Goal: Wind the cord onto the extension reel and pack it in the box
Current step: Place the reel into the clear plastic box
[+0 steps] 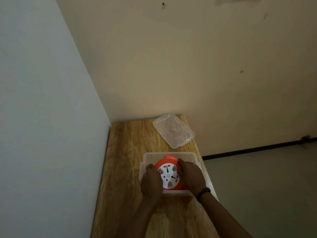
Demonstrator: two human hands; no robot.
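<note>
The reel is a round orange disc with a white lobed face. The face carries three clusters of dark and red socket holes set around a small central ring. A short orange tab sticks up at its far edge. The reel lies face up inside the box, a clear plastic tub with rounded corners that stands on the table near its right edge. Whether the reel rests on the bottom cannot be told. The left hand has its fingers curled over the reel's left rim, and the right hand has its fingers curled over the right rim, so both grip it from opposite sides. A dark band circles the right wrist. The lid, clear like the box, lies flat and askew on the far part of the table, apart from the box. By count there are one reel, one box, one lid and two hands.
</note>
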